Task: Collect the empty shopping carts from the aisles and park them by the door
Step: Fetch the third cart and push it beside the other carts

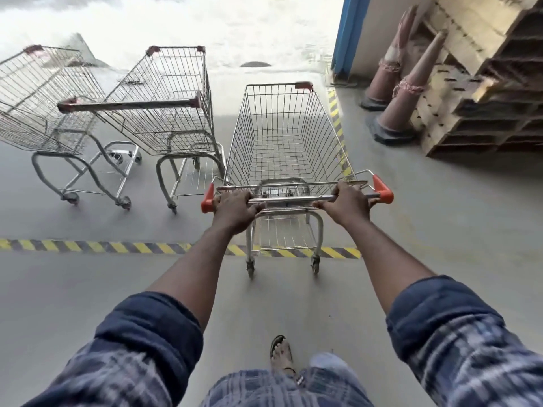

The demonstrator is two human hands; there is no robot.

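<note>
Grey floor (88,289) carries three carts (286,136), cones (411,92), pallets (484,113).

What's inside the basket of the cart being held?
Nothing: the held cart's basket is empty, with grey floor showing through the wire. The left hand and right hand gripping the handle hide a strip of its near end.

Centre: I log cart (289,136), left hand (235,207) and right hand (349,202) on its near handle (293,198) | left: second cart (164,113), third cart (38,104) farther left | far right: cones (408,92) beside stacked pallets (484,98) | floor stripe (97,247) crosses beneath cart.
</note>
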